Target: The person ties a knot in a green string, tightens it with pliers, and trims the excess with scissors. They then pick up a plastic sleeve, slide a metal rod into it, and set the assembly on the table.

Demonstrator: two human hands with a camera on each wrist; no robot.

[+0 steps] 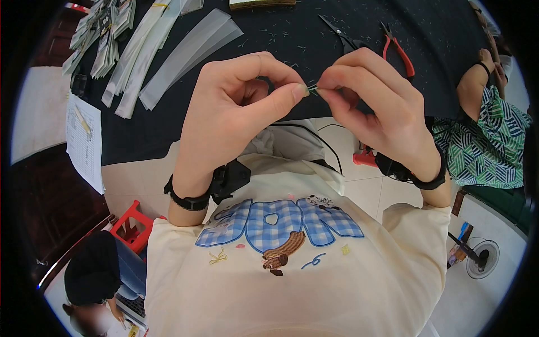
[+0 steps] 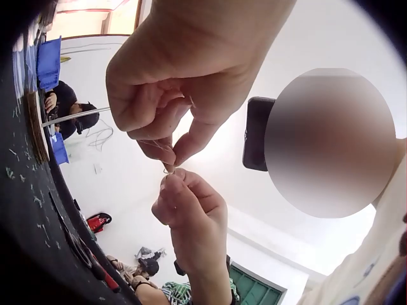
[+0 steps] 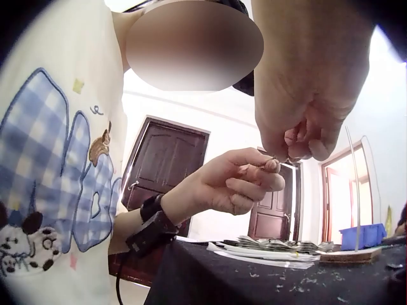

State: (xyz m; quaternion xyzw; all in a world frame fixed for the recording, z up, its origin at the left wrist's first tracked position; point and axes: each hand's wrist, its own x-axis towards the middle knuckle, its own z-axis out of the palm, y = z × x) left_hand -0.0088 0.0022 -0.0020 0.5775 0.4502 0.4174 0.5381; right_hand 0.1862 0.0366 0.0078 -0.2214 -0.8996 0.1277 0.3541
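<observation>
Above the table's near edge, my left hand (image 1: 230, 106) pinches a thin green strand (image 1: 312, 89) between thumb and forefinger. Facing it, my right hand (image 1: 382, 101) pinches the same small strand, the fingertips of both hands almost meeting. In the left wrist view the left hand (image 2: 184, 76) is above the right hand (image 2: 194, 222), with a tiny loop of strand at the fingertips. Most of the strand is hidden by the fingers. Black scissors (image 1: 343, 38) and red-handled pliers (image 1: 400, 51) lie on the table beyond the right hand.
Clear plastic strips (image 1: 191, 59) and bundled packets (image 1: 109, 39) lie on the black tablecloth (image 1: 269, 33) at the left, near a written sheet with a pen (image 1: 83, 121). Several thread scraps are scattered behind the hands. A wooden block (image 1: 262, 3) stands at the back. Other people sit nearby.
</observation>
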